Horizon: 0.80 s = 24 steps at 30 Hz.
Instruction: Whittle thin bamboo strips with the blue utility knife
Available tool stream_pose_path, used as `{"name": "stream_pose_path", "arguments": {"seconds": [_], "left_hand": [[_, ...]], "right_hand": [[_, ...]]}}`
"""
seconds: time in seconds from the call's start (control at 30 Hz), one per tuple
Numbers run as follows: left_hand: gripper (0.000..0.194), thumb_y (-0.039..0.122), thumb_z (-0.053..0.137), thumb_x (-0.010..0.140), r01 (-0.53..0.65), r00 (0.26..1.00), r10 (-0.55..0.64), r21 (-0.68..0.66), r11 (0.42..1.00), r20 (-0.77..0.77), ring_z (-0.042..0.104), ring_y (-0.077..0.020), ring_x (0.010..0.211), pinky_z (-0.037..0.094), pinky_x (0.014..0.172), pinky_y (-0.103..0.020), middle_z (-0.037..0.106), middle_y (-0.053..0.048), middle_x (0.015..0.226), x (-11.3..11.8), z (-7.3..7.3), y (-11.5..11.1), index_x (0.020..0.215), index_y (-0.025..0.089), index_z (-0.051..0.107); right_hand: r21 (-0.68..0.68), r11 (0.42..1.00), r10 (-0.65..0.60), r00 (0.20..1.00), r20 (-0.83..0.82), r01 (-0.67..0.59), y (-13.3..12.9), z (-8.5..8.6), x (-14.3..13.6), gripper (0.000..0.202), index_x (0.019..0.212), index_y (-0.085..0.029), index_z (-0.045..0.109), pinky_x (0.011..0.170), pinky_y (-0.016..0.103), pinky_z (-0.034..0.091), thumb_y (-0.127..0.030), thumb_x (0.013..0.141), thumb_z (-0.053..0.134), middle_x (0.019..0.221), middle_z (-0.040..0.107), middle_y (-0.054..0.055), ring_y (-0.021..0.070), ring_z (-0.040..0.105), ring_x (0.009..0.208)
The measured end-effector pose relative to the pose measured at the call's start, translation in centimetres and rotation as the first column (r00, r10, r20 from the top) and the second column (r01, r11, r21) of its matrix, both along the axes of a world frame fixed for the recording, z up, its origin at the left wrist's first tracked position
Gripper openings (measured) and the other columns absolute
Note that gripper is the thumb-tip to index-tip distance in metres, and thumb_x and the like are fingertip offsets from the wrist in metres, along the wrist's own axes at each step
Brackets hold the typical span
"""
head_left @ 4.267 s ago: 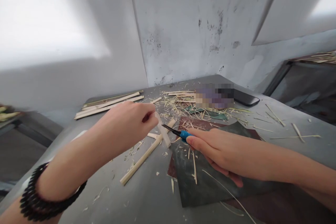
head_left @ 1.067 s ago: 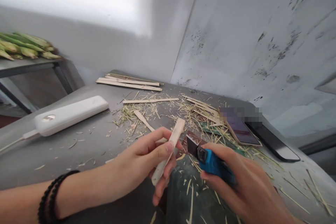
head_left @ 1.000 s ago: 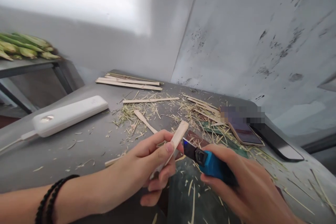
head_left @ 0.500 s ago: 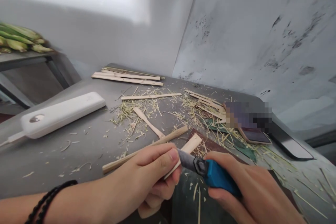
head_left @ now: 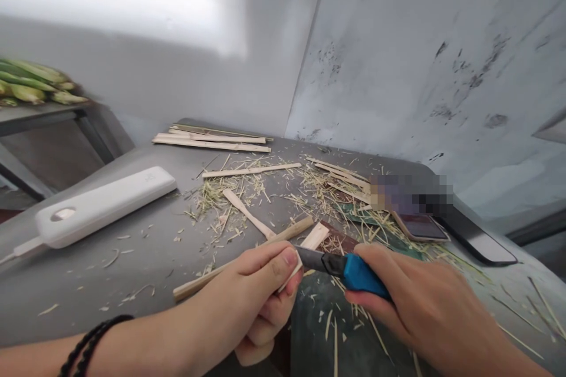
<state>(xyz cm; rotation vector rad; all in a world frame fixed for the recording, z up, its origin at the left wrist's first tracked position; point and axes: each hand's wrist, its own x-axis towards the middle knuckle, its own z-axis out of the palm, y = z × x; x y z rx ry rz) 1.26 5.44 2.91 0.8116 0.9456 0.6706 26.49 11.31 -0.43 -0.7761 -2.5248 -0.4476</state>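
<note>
My left hand [head_left: 265, 288] is closed around a flat, pale bamboo strip [head_left: 315, 237], whose far end sticks out beyond the blade; the rest is hidden in the fingers. My right hand [head_left: 411, 294] grips the blue handle of a utility knife [head_left: 363, 275]. Its grey blade lies across the strip, close to my left thumb. Below both hands is a dark green mat [head_left: 316, 330] with thin shavings on it. A squared bamboo stick [head_left: 289, 230] lies just past my left hand, with a narrow-necked bamboo piece [head_left: 247, 213] touching or close to it.
Several bamboo strips [head_left: 216, 142] lie by the wall, and more [head_left: 342, 179] at the right among shavings [head_left: 221, 194]. A white elongated device [head_left: 108, 206] with a cable rests at the left. A phone [head_left: 420, 227] lies right. Green-husked corn [head_left: 33, 82] sits on a side table.
The knife and my right hand have shifted slightly left and up, and less of the strip shows past the blade. The whole view has tilted a little.
</note>
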Motion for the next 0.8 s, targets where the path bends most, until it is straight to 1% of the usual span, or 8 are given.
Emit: {"name": "stream_pose_path", "arguments": {"seconds": [0.13,0.27,0.4,0.53,0.7,0.8], "left_hand": [[0.051,0.071,0.062,0.094,-0.002,0.997,0.004,-0.024,1.0,0.082,0.01,-0.0057,0.045,0.009,0.042,-0.022,0.028,0.012,0.059,-0.3,-0.9,-0.6,0.082,0.026,0.041],[0.046,0.064,0.056,0.101,0.012,0.99,-0.005,-0.05,0.999,0.138,0.009,-0.0051,0.045,0.009,0.041,-0.02,0.027,0.012,0.059,-0.5,-1.1,-0.8,0.082,0.025,0.039],[0.042,0.058,0.049,0.107,0.034,0.987,-0.023,-0.069,0.997,0.159,0.008,-0.0056,0.045,0.01,0.041,-0.019,0.027,0.011,0.061,-0.6,-1.0,-0.7,0.082,0.025,0.04],[0.043,0.059,0.053,0.105,0.043,0.985,-0.029,-0.078,0.996,0.168,0.007,-0.0059,0.045,0.01,0.04,-0.019,0.026,0.012,0.058,-0.6,-0.8,-0.6,0.082,0.025,0.039],[0.044,0.057,0.053,0.105,0.055,0.984,-0.041,-0.075,0.996,0.176,0.008,-0.0059,0.045,0.01,0.041,-0.019,0.027,0.011,0.059,-0.6,-0.3,-0.5,0.08,0.025,0.039],[0.042,0.053,0.051,0.107,0.062,0.987,-0.05,-0.077,0.995,0.154,0.009,-0.006,0.045,0.011,0.041,-0.019,0.028,0.011,0.06,-0.6,0.2,-0.3,0.079,0.024,0.04]], "right_hand": [[0.03,0.999,-0.015,0.999,0.032,0.014,0.1,0.1,0.7,0.034,0.099,-0.025,0.051,0.048,0.032,0.026,-0.056,0.11,0.04,0.067,0.059,-0.005,0.0169,0.057,0.048],[0.051,0.999,-0.017,0.999,0.042,0.015,0.4,0.4,0.9,0.035,0.096,-0.026,0.052,0.05,0.033,0.026,-0.056,0.109,0.042,0.067,0.056,-0.004,0.018,0.057,0.049],[0.07,0.998,-0.015,0.998,0.064,0.01,0.5,1.1,0.9,0.035,0.096,-0.025,0.052,0.051,0.034,0.028,-0.056,0.109,0.043,0.068,0.056,-0.004,0.0177,0.057,0.05],[0.1,0.995,-0.036,0.995,0.093,0.026,0.6,1.9,1.3,0.036,0.093,-0.025,0.051,0.052,0.033,0.031,-0.057,0.109,0.043,0.069,0.058,-0.004,0.0166,0.057,0.052],[0.105,0.995,-0.007,0.997,0.073,-0.001,1.0,1.7,2.0,0.038,0.095,-0.025,0.058,0.052,0.034,0.032,-0.059,0.108,0.046,0.072,0.062,-0.003,0.0162,0.058,0.054],[0.118,0.993,-0.018,0.994,0.105,0.005,1.1,1.5,2.1,0.037,0.097,-0.024,0.06,0.052,0.034,0.032,-0.057,0.108,0.046,0.076,0.066,-0.001,0.0166,0.06,0.057]]}}
